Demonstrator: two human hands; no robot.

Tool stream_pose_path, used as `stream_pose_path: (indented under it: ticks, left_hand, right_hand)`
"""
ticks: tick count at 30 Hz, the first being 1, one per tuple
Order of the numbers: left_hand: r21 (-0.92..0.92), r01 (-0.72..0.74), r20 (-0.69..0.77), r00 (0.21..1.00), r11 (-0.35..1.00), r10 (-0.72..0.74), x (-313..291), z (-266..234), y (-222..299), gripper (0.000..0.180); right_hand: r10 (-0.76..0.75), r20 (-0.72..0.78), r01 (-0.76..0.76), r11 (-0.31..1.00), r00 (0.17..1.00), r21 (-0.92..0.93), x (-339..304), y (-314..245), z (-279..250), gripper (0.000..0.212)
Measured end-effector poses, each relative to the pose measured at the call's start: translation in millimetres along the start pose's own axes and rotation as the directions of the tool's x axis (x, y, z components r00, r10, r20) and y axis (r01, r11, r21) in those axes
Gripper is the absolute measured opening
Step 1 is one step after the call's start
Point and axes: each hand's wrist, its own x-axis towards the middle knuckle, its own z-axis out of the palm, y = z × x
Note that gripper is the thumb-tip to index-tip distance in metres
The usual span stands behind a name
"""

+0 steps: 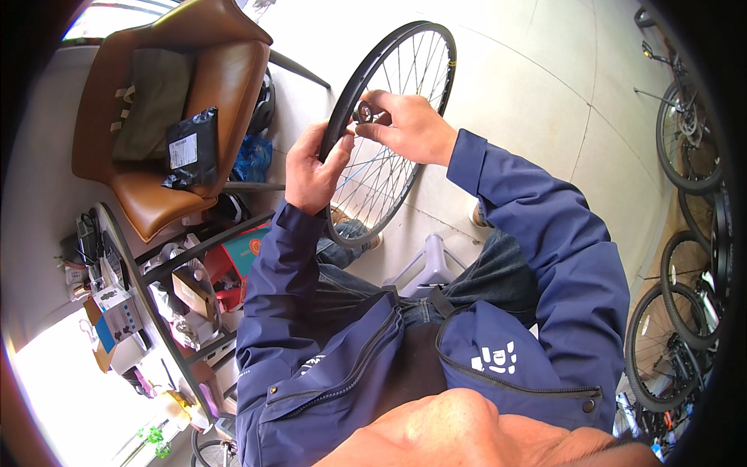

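Floor (537,93): pale tile, seams visible. Bicycles (681,335): several, ranged along the right edge. Chair (235,70): brown, upper left. Wheel (354,86): one, black, thin-spoked, tilted, set between the hands. Package (204,148): black, white label, lying on the chair. Left hand (313,170): fingers closed on the wheel's near side. Right hand (411,128): thumb and fingertips pinching a ring (363,114), small, dark, beside the wheel; contact between the two unclear.

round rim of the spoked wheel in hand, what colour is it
The round spoked wheel's rim is black, seen best in the head view.
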Motion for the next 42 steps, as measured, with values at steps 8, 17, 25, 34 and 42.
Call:
stream_pose_path:
  ticks: [8,17,25,34,42]
  left_hand:
    - [0.092,0.041,0.028,0.999,0.995,-0.044,0.8,-4.3,-2.5,0.033]
    - [0.111,0.031,0.009,0.999,0.993,-0.032,-0.3,-3.2,2.1,0.032]
    - [0.161,-0.012,0.017,1.0,0.987,0.009,-0.3,-2.5,1.7,0.031]
    - [0.193,-0.144,-0.027,0.988,0.971,0.151,2.4,2.2,6.3,0.026]
    - [0.182,-0.142,-0.006,0.989,0.973,0.146,2.7,2.0,7.2,0.024]
  right_hand:
    - [0.05,-0.163,-0.038,0.996,0.985,0.075,-7.6,-1.3,17.2,0.046]
    - [-0.002,-0.162,-0.001,1.0,0.987,-0.022,-0.2,1.9,15.5,0.046]
    - [-0.015,-0.164,-0.004,0.993,0.986,-0.117,0.7,-3.9,11.4,0.039]
    - [-0.061,-0.093,0.058,0.998,0.994,-0.034,9.0,4.2,6.6,0.045]
    - [-0.073,-0.033,0.07,0.994,0.997,-0.087,11.9,10.1,3.8,0.043]
